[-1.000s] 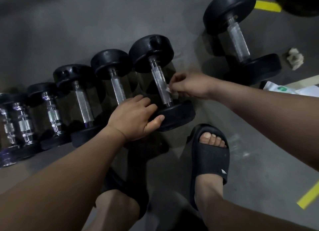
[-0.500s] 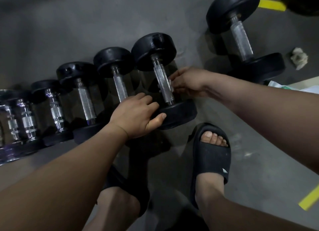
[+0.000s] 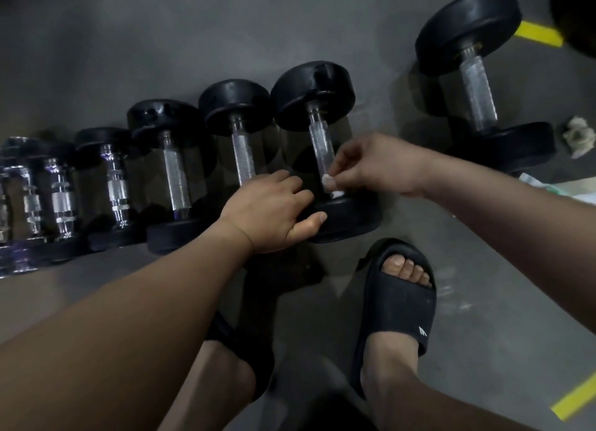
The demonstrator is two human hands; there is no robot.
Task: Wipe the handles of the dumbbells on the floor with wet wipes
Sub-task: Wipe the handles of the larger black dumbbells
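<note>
Fingers [image 3: 343,158] of right hand [image 3: 377,166] pinch a small white wipe [image 3: 328,181], pressed on the near end of the handle [image 3: 320,140] of the row's rightmost dumbbell [image 3: 312,95], which lies on the floor [image 3: 193,27]. Left hand [image 3: 271,211] lies over that dumbbell's near head, fingers relaxed, thumb on its rim: steadying, gripping nothing.
Step judged: wiping this handle, near end.
Next: draw wipe toward far head and round the underside; knurling may snag it. Larger dumbbell [image 3: 467,27] far right, well apart, probably follows.
</note>
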